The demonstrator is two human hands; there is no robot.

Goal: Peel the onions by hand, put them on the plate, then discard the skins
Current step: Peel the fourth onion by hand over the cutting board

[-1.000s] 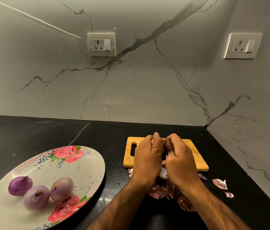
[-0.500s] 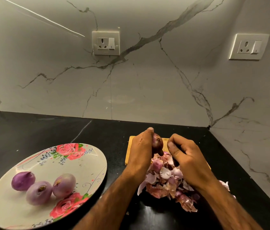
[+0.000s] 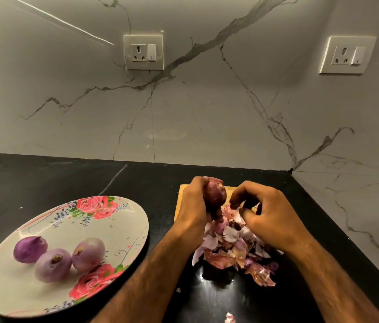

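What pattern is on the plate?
Red-pink roses with green leaves on the cream plate, head view.

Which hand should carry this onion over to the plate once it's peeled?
Left. The left hand already grips the onion, and the plate lies on its side; the right hand hovers over the skin pile.

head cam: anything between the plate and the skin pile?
Only bare black countertop between the plate and the skin pile, with the left forearm crossing above it. No onion or loose skin there. Shows in the head view.
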